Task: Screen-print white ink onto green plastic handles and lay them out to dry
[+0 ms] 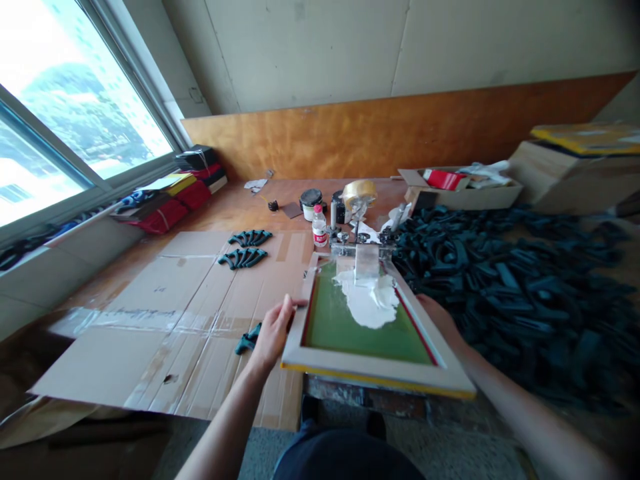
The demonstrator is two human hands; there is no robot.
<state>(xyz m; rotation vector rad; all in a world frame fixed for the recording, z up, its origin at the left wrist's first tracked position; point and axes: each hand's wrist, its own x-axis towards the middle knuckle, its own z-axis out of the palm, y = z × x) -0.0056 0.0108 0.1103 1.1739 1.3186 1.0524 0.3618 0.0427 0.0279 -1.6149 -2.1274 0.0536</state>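
A screen-printing frame (295, 333) with green mesh sits in front of me, its near edge raised. White ink (370, 307) is spread over the upper mesh, with a pale scraper blade (367, 261) standing in it. My left hand (273, 330) is at the frame's left side, thumb up and a finger stretched to the frame's edge; its other fingers are hidden. Just left of that hand, a dark green curved plastic part (247, 339) lies on the cardboard. My right hand (440, 320) is at the frame's right side, its fingers hidden behind the frame.
Flattened cardboard (150, 300) covers the left of the table, bearing two rows of green parts (243, 258). A large pile of similar dark parts (500, 287) lies right. Behind the frame are a clamp (350, 250), a bottle (319, 230), a tub (310, 203) and a tape roll (359, 191).
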